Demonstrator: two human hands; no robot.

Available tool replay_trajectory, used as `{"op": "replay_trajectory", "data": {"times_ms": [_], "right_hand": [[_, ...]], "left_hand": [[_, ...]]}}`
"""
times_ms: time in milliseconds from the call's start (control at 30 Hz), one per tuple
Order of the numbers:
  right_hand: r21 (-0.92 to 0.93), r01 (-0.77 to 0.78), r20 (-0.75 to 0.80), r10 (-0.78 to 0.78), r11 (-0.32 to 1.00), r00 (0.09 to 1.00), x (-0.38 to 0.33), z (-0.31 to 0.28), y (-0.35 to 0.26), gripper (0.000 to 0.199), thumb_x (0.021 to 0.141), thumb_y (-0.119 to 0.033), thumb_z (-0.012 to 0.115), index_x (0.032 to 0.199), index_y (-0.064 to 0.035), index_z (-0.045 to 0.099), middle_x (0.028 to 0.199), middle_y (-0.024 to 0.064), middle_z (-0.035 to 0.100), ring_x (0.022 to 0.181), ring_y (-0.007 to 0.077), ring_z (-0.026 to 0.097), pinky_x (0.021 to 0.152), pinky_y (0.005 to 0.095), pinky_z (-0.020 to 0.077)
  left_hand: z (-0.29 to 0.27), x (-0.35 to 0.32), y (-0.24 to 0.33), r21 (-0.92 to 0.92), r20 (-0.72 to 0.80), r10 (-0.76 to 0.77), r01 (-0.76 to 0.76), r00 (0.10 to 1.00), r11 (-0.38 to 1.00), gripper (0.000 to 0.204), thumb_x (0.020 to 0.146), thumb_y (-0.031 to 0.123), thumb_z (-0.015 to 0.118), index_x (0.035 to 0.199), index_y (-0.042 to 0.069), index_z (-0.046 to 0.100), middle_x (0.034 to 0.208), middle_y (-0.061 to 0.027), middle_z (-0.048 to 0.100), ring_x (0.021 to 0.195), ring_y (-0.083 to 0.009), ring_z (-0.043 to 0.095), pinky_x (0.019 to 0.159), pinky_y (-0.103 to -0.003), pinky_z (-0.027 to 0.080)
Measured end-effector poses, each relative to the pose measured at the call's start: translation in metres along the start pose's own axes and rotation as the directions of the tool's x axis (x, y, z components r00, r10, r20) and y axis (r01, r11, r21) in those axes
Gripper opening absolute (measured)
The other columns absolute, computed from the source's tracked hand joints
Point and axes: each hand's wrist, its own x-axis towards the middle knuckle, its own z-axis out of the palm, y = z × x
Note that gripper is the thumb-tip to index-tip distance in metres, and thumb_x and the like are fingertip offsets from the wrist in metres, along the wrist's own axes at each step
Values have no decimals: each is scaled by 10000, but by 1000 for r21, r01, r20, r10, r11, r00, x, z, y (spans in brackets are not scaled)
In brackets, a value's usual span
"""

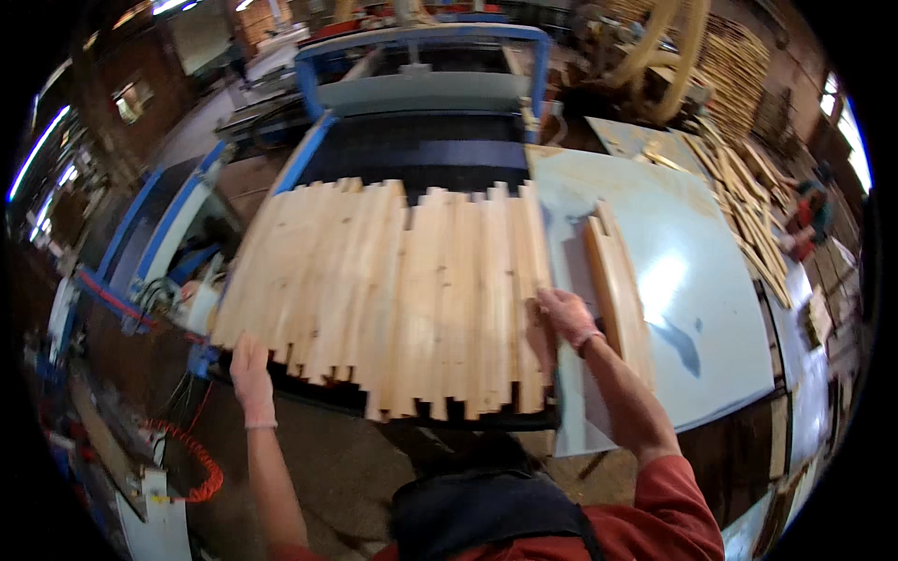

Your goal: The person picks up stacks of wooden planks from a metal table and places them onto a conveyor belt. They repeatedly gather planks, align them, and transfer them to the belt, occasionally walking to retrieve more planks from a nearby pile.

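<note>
Row of pale wooden boards (393, 290) laid side by side, flat on a dark machine bed (440, 150), ends uneven at near and far edges. Pressed between both hands: left hand (251, 374) flat and open against the near left corner of the row, fingers spread on the board ends; right hand (564, 313) open as well, palm set against the outer edge of the rightmost board, fingers curled lightly over it. Nothing gripped by either hand.

Just right of the right hand, touching distance, a short stack of loose boards (617, 290) lying on a light blue table top (692, 280). Farther right of that hand, past the table's edge, a heap of thin wooden strips (748, 215). Beyond the boards, ahead of both hands, a blue machine frame (421, 42) over the bed. Left of the left hand, blue rails (150, 224); below and left of it, a coiled orange cable (192, 453). At far right, another person (809, 220) partly seen, too small for detail.
</note>
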Motion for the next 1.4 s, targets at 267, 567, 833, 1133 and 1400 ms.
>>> {"op": "replay_trajectory", "data": {"times_ms": [267,567,833,1133,1400], "right_hand": [[256,-9,-155,51,967,987,-8,12,11,429,1086,-375,634,1219,17,749,1019,40,728,974,155,646,896,337,526],[200,-30,-158,63,979,986,-29,14,-10,577,1048,-412,708,1437,13,682,1332,99,755,1229,219,677,1082,355,502],[154,45,-163,-20,987,986,-31,17,-11,692,1072,-489,642,1521,36,594,1490,187,673,1415,289,599,1182,374,442],[157,-40,-166,66,987,984,-39,10,-2,700,1062,-456,631,1552,38,559,1525,230,636,1439,330,586,1224,376,421],[127,-51,-47,58,991,997,-130,-23,-37,715,1037,-406,699,1582,25,529,1584,242,577,1479,341,546,1246,411,426]], "left_hand": [[-113,158,-20,944,-180,162,124,970,306,1055,950,560,712,1717,18,228,1777,-243,257,1640,-434,239,1325,-557,221],[-138,203,-29,957,-64,69,41,996,288,968,966,503,709,1667,-38,321,1677,-268,429,1570,-429,367,1304,-528,276],[-159,210,-27,950,-43,-46,56,998,307,964,931,481,749,1673,20,342,1642,-299,451,1562,-438,369,1279,-546,311],[-38,50,-29,-178,460,192,-122,867,976,515,1099,352,594,1458,-15,627,1405,-176,671,1283,-278,650,1135,-430,500],[77,-147,-1,-148,969,51,403,242,903,678,1061,464,612,1468,-78,612,1391,-240,716,1287,-360,703,1161,-532,525]]}}
